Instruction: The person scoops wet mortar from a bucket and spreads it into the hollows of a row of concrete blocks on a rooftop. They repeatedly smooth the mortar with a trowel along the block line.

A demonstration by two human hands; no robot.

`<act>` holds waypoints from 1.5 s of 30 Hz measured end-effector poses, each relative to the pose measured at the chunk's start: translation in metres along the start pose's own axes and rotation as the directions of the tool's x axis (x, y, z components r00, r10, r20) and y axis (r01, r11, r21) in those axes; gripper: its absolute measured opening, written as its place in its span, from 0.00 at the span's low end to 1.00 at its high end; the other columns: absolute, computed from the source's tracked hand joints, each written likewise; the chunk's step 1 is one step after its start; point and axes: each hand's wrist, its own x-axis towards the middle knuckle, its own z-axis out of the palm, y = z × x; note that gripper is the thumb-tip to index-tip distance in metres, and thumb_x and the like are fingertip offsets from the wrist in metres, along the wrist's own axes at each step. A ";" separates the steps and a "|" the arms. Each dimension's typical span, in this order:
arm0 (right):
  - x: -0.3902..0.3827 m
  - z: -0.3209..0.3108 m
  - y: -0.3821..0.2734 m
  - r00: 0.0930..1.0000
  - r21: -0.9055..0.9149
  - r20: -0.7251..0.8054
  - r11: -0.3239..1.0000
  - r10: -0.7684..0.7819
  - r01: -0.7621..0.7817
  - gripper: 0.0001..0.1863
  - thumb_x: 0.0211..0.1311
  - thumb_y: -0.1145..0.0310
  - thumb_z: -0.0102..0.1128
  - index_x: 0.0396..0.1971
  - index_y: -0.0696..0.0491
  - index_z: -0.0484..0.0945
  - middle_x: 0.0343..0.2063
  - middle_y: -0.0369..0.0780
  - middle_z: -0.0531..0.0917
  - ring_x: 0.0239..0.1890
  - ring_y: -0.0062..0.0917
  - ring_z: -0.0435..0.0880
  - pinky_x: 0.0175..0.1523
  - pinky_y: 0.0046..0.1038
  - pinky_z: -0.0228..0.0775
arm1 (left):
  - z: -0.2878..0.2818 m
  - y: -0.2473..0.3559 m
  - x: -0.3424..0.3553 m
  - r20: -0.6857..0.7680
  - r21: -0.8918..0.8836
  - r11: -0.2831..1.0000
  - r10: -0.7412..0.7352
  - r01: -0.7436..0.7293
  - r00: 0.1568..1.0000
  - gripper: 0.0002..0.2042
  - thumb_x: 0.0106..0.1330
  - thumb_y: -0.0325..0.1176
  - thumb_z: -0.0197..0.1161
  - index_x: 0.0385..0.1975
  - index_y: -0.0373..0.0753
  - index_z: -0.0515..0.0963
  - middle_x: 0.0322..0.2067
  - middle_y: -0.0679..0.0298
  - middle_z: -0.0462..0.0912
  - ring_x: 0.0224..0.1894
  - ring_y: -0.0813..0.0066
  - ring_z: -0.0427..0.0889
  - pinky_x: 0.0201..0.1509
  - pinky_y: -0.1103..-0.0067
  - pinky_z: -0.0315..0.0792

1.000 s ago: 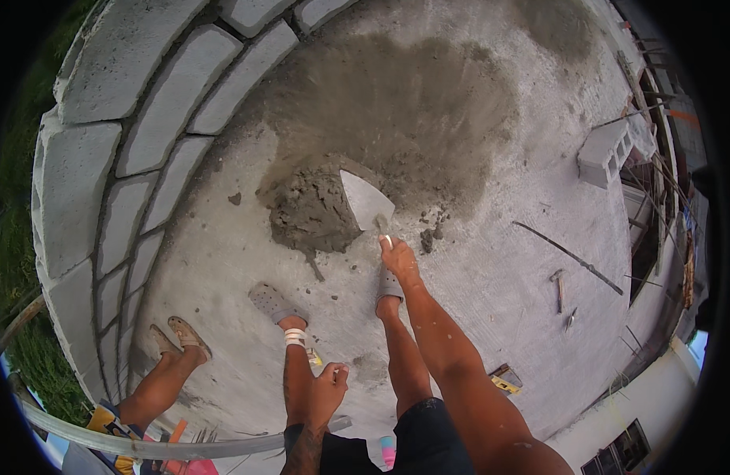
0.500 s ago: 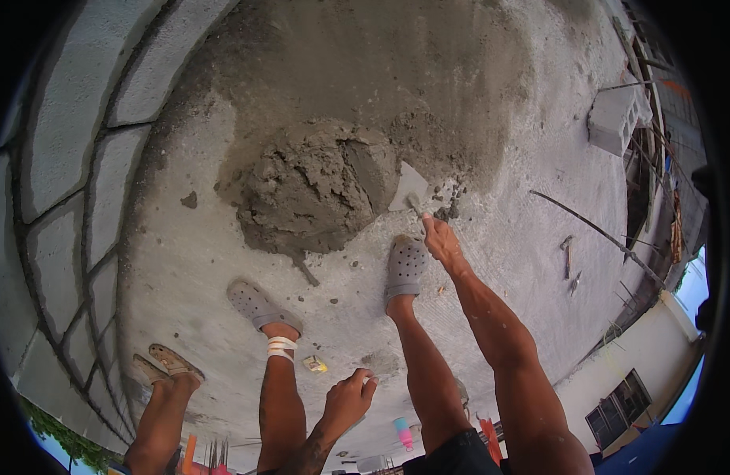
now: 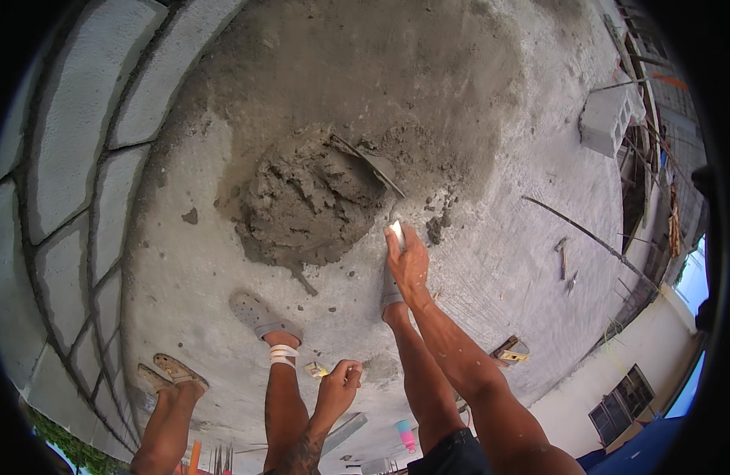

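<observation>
**A trowel set on edge against a mound of wet mortar**

From where I stand, a person is bent over a concrete floor [image 3: 476, 277], with a rough, dark grey mound of mortar [image 3: 302, 202] just ahead of their grey clogs [image 3: 262, 315]. The right hand [image 3: 409, 261] has its grip wrapped around the pale handle of a trowel [image 3: 383, 169]. The blade is tilted steeply against the mound's right side; whether its tip is buried I cannot tell. The left hand [image 3: 339, 388] hangs low near the left shin, its grip loosely curled (I cannot tell whether anything is inside).

To work the mortar well, I would keep the wrist firm, slide the blade in low and lift or fold from beneath rather than scrape the top. The loose crumbs [image 3: 436, 224] beside the mound look worth drawing in, without picking up floor grit.

A block wall [image 3: 88, 103] curves along the left; another person's sandals [image 3: 179, 370] stand near it. A hammer [image 3: 562, 257] lies well apart, to the right.
</observation>
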 end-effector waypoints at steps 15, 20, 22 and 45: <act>0.031 -0.113 0.095 0.899 -0.434 0.083 0.827 0.431 -0.356 0.27 0.74 0.49 0.40 0.33 0.58 0.77 0.26 0.58 0.81 0.33 0.56 0.81 0.39 0.50 0.70 | 0.004 0.002 -0.001 0.034 0.007 1.000 -0.017 0.017 0.999 0.09 0.71 0.36 0.56 0.41 0.38 0.76 0.21 0.61 0.81 0.25 0.70 0.84 0.30 0.76 0.74; 0.084 0.014 0.069 0.870 -0.105 0.473 0.990 0.136 -0.098 0.32 0.73 0.45 0.39 0.33 0.63 0.77 0.27 0.59 0.80 0.36 0.54 0.80 0.45 0.46 0.68 | 0.017 0.004 -0.006 0.094 -0.059 0.998 0.003 0.003 0.996 0.10 0.72 0.37 0.56 0.42 0.38 0.76 0.23 0.59 0.83 0.27 0.68 0.86 0.30 0.76 0.75; 0.094 0.032 0.049 0.833 -0.030 0.544 0.994 0.106 -0.107 0.33 0.72 0.44 0.40 0.32 0.64 0.76 0.26 0.58 0.79 0.34 0.52 0.79 0.44 0.45 0.68 | 0.014 0.001 -0.005 0.077 -0.014 0.998 -0.054 0.055 0.996 0.10 0.72 0.36 0.56 0.42 0.37 0.76 0.23 0.59 0.83 0.27 0.68 0.86 0.30 0.76 0.75; 0.028 -0.253 -0.356 0.584 -0.193 0.796 0.849 -0.157 0.491 0.31 0.68 0.41 0.51 0.26 0.59 0.78 0.16 0.45 0.76 0.22 0.34 0.75 0.32 0.39 0.68 | -0.050 -0.012 -0.112 -0.291 -0.001 1.000 0.008 -0.009 0.957 0.14 0.69 0.44 0.57 0.43 0.41 0.78 0.32 0.51 0.85 0.37 0.49 0.85 0.42 0.61 0.77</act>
